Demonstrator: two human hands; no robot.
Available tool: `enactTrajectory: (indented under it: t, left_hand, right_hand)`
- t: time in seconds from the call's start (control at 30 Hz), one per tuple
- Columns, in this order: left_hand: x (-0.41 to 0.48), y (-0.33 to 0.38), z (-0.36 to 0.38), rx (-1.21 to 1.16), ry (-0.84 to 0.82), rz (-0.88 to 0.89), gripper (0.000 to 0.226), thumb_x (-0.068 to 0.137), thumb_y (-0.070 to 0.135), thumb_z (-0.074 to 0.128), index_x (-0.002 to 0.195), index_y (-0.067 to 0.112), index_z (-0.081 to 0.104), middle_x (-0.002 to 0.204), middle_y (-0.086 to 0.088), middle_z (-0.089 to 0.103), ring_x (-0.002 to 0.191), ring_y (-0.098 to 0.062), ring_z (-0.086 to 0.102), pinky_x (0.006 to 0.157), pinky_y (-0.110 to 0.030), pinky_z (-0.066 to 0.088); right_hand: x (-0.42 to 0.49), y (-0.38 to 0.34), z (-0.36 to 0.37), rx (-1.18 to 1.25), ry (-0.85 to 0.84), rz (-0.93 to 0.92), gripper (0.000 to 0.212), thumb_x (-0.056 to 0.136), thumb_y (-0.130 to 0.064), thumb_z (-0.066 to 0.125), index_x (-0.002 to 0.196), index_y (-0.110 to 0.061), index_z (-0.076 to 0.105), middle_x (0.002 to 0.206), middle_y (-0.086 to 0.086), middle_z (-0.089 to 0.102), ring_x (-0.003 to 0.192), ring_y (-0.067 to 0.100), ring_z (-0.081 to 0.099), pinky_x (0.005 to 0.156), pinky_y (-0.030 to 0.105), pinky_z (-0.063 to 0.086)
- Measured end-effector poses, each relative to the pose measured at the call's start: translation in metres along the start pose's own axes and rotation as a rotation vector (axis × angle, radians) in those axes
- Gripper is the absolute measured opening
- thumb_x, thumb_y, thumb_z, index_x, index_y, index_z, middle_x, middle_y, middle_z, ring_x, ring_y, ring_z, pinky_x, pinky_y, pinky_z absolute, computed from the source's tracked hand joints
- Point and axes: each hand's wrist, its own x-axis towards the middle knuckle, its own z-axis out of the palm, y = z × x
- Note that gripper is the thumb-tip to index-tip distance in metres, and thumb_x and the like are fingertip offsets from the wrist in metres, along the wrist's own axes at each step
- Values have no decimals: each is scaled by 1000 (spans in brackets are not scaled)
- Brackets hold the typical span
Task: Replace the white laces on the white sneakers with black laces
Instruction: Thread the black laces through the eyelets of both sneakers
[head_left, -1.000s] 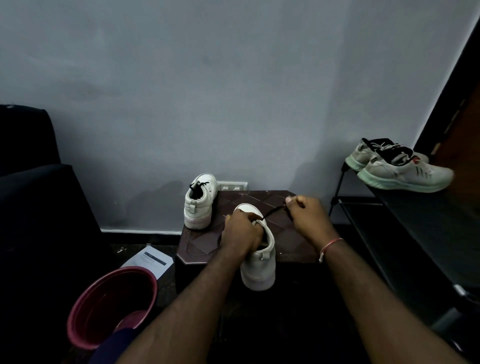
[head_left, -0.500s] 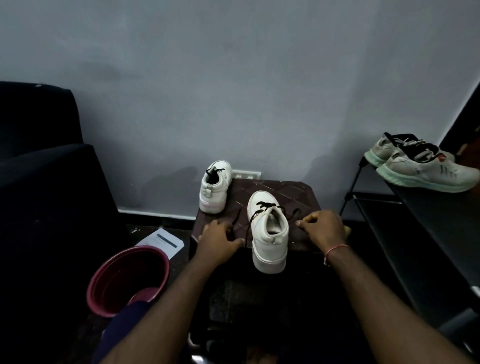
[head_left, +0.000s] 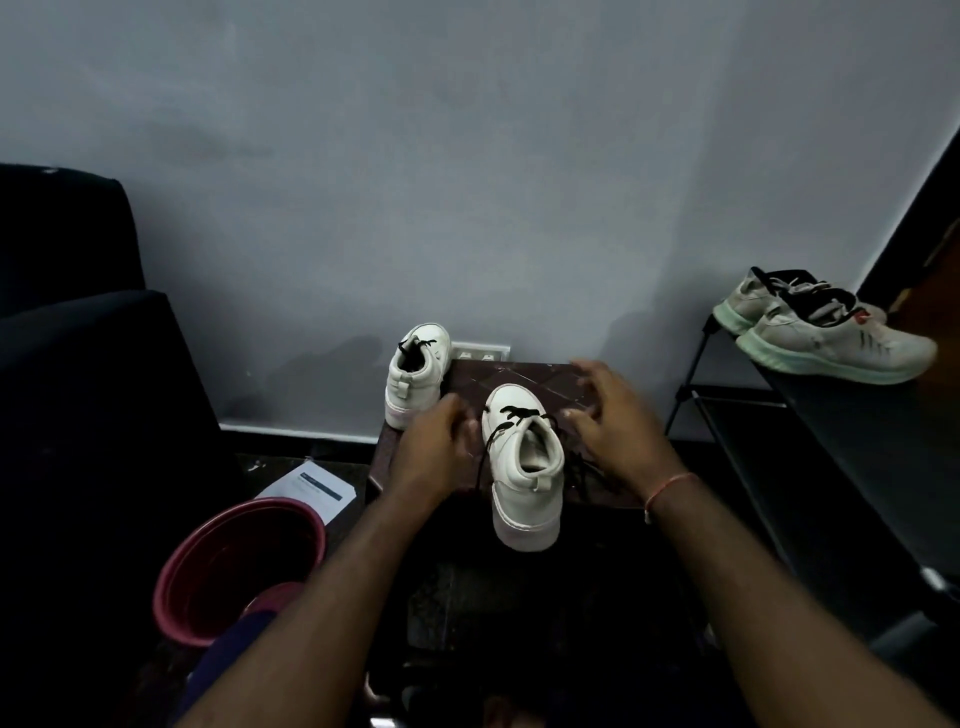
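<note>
A white sneaker (head_left: 524, 467) stands on the dark brown stool (head_left: 524, 376), heel toward me, with a black lace (head_left: 519, 413) threaded through its front eyelets and loose ends hanging down both sides. My left hand (head_left: 434, 452) hovers just left of it, fingers loosely curled and blurred, holding nothing I can see. My right hand (head_left: 605, 415) is raised to the right of the shoe, fingers spread, empty. A second white sneaker (head_left: 415, 374) with a black lace stands at the stool's back left corner.
A maroon plastic tub (head_left: 234, 566) sits on the floor at lower left, a sheet of paper (head_left: 311, 488) behind it. A dark sofa (head_left: 78, 364) fills the left side. On the right, a black rack (head_left: 810, 467) carries a pair of grey running shoes (head_left: 826, 332).
Both hands have let go of the lace ends and lifted off the stool toward the sneaker's front. The lace ends now hang loose beside the shoe.
</note>
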Motion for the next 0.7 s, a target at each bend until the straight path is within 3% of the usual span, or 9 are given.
enactTrajectory:
  t: [0.1, 0.2, 0.27, 0.33, 0.43, 0.53, 0.6, 0.67, 0.7]
  left_hand:
    - [14, 31, -14, -187, -1, 167, 10, 85, 13, 59, 90, 6, 62, 84, -8, 70, 79, -25, 65, 73, -38, 53]
    - [24, 45, -19, -191, -16, 240, 7, 85, 6, 65, 92, 6, 64, 89, -7, 72, 83, -23, 67, 76, -36, 53]
    - [26, 46, -23, -166, -28, 228, 12, 83, 4, 68, 95, 6, 66, 91, -6, 73, 86, -22, 68, 79, -32, 52]
    - [24, 39, -25, -83, -64, 190, 13, 83, 5, 68, 97, 5, 69, 87, -3, 72, 82, -17, 65, 73, -24, 46]
    - [29, 17, -31, 303, -203, 45, 14, 85, 18, 66, 90, 5, 68, 86, -13, 69, 85, -29, 63, 67, -29, 44]
    - [51, 21, -35, 512, -229, -199, 21, 78, 23, 62, 91, 7, 66, 95, -17, 68, 94, -37, 65, 74, -36, 50]
    - [76, 51, -37, 299, -130, -179, 23, 76, 26, 61, 87, 8, 68, 92, -16, 69, 94, -34, 67, 72, -33, 50]
    - [99, 90, -36, -51, -51, -94, 32, 85, 20, 64, 114, 7, 66, 108, -14, 68, 102, -28, 65, 81, -29, 51]
    - [103, 106, -35, -174, -41, -34, 48, 86, 15, 66, 132, 8, 55, 119, -13, 63, 107, -24, 62, 88, -30, 51]
  right_hand:
    - [10, -32, -3, -36, -165, -171, 50, 82, -14, 71, 130, -21, 58, 122, 4, 62, 109, 17, 59, 99, 32, 45]
    - [17, -43, 0, 86, -209, -48, 11, 88, -13, 66, 96, -15, 72, 86, 0, 72, 76, 9, 64, 73, 27, 51]
    - [24, -40, 0, 121, -164, 18, 14, 91, -14, 60, 86, -20, 71, 72, -4, 69, 61, 3, 61, 62, 20, 49]
    - [33, -33, -9, 302, -52, 136, 22, 95, -10, 52, 80, -20, 65, 69, 1, 68, 51, 7, 60, 52, 22, 49]
    - [41, -25, -35, 564, 168, 356, 29, 102, -16, 42, 77, -13, 55, 64, 10, 61, 32, 8, 51, 32, 16, 36]
    - [40, -21, -45, 599, 87, 476, 36, 104, -30, 40, 79, -7, 54, 60, 11, 58, 28, 8, 45, 30, 13, 29]
    - [36, -25, -43, 619, -23, 502, 38, 103, -34, 42, 80, -7, 55, 58, 9, 58, 29, 9, 44, 32, 13, 30]
    - [38, -31, -38, 803, -17, 498, 35, 102, -33, 44, 80, -8, 55, 57, 8, 58, 34, 10, 48, 34, 15, 36]
    - [40, -34, -36, 927, 21, 507, 33, 102, -31, 45, 79, -8, 54, 57, 7, 58, 37, 11, 52, 37, 17, 41]
